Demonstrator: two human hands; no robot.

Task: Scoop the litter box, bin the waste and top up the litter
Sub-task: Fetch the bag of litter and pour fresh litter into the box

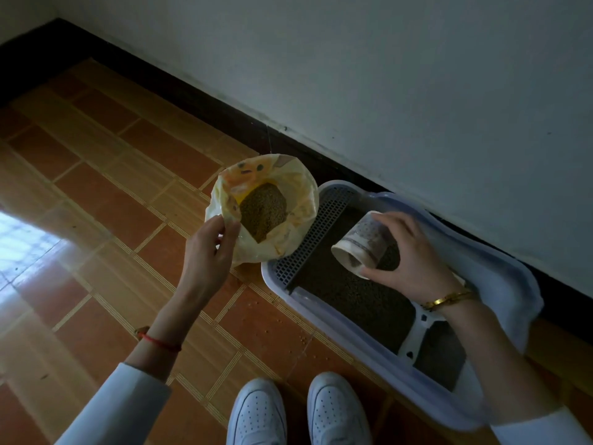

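A pale blue litter box lies on the floor along the wall, with dark litter inside and a grey grid step at its far end. A white scoop lies on the litter near me. My right hand grips a patterned paper cup, tipped on its side over the litter, mouth toward me. An open yellow litter bag stands left of the box, brown granules showing inside. My left hand pinches the bag's near rim.
A white wall with a dark skirting runs right behind the box. My two white shoes stand just in front of it. A few granules lie scattered on the orange tiled floor. A bright light patch falls at the left.
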